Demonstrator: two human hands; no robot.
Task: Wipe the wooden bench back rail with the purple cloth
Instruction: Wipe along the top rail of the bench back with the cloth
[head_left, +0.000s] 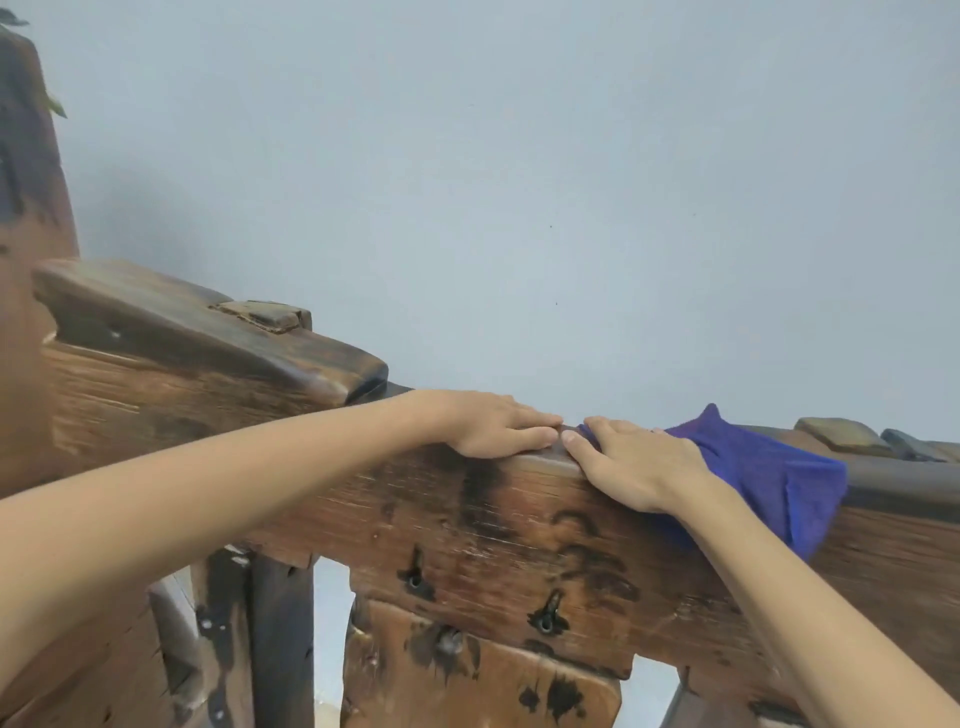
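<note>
The wooden bench back rail (498, 525) is a thick, dark-stained brown beam running across the view from left to right. The purple cloth (769, 478) lies draped over the rail's top edge at the right. My right hand (634, 460) lies flat on the cloth, pressing it onto the rail top, and part of the cloth is hidden under the palm. My left hand (498, 423) rests palm down on the bare rail top just left of the right hand, fingers together, holding nothing.
A raised wooden block (208, 332) sits on the rail at the left, beside a tall wooden post (31, 208). Flat wooden pegs (841, 436) stick up from the rail at the far right. A pale wall (519, 182) stands close behind. Carved panels hang below.
</note>
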